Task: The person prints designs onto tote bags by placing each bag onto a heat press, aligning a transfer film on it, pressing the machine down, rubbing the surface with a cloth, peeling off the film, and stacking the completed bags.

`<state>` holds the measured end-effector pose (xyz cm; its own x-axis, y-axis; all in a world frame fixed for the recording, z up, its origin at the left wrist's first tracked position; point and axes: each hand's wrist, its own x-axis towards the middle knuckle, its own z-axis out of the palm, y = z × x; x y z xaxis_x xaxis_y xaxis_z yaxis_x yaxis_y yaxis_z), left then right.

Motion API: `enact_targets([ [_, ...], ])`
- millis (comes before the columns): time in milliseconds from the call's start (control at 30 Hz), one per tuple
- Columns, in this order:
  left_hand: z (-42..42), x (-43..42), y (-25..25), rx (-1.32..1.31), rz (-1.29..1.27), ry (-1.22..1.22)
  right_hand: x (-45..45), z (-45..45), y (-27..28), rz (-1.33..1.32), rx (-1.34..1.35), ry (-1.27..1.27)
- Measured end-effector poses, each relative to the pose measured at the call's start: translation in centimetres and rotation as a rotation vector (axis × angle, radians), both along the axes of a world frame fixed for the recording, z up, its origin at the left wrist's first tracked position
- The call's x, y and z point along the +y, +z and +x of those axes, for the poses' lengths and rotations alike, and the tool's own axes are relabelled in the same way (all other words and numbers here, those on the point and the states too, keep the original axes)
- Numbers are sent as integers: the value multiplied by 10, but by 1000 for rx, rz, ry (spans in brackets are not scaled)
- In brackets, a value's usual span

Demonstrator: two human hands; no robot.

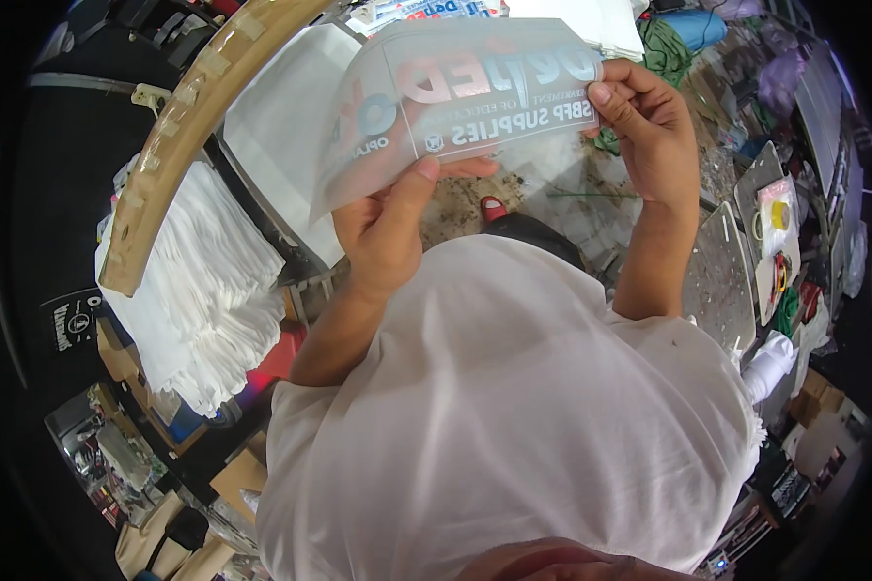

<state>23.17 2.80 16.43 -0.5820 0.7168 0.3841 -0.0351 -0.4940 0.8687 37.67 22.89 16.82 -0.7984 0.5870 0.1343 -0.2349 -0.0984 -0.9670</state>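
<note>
Stained floor (455, 201), seen from the head camera, spreads ahead of our white shirt (513, 407), with a red slipper (493, 208) showing on it. Between us and the near edge of a translucent film (470, 102), some of this floor stays visible, giving our hands a little room. We have the film raised in front of us, its far edge overlapping the printed sheets (436, 10) behind and its left part overlapping a white panel (286, 107).

Our left hand (388, 228) grips the film's near edge, thumb on top and fingers beneath (they show dimly through it); our right hand (649, 126) pinches the right edge between thumb and fingers. On our left, a curved brown strip (199, 126), dotted with clear tape, arches above a heap of white cloth (199, 290). On our right, a yellow roll (780, 215) in clear plastic lies toward the right edge of a grey board (763, 179). Green cloth (664, 48) sits beyond the right hand.

As for writing, the film reads backwards to us: "DepED", "OF EDUCATION" and "SBFP SUPPLIES", with a small round emblem beside the last. Farther left, we make out part of "OPLAN"; the rest curves out of reading.
</note>
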Motion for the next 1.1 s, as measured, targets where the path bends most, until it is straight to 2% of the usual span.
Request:
enact_targets([
  [133,-4,-4,-12,-26,54,-61,1,1,-4,15,-17,-19],
  [200,-5,-3,-14,-150,50,158,3,1,-5,25,-22,-25],
  [233,-6,-2,-10,-145,56,166,3,2,-4,30,-31,-44],
  [300,-11,3,1,-312,133,247,6,3,-5,40,-32,-48],
  [433,-24,-3,-2,-291,148,302,13,7,-13,39,-69,-112],
  [500,-29,-9,-3,-162,46,162,17,10,-17,51,-94,-157],
  [600,-29,-12,4,-128,-50,203,23,13,-23,60,-83,-239],
  [700,-33,-12,-2,-66,-162,250,24,8,-19,39,-74,-189],
  [767,-46,-7,-25,-82,-238,196,25,9,-17,35,-102,-165],
  [833,-53,-6,-52,-91,-316,164,25,5,-24,217,-333,-82],
  [867,-47,0,-64,124,-341,156,21,-2,-28,221,-328,-60],
  [900,-42,5,-77,336,-370,149,12,-8,-33,296,-364,71],
  [933,-39,11,-90,331,-375,175,5,-17,-35,374,-398,204],
  [967,-38,17,-102,466,-334,178,-1,-26,-33,482,-465,321],
  [1033,-43,18,-127,596,-299,205,-5,-39,-37,461,-441,414],
  [1067,-45,16,-141,540,-382,66,-7,-44,-40,430,-426,480],
  [1100,-49,13,-154,479,-460,-75,-7,-48,-45,403,-391,419],
])
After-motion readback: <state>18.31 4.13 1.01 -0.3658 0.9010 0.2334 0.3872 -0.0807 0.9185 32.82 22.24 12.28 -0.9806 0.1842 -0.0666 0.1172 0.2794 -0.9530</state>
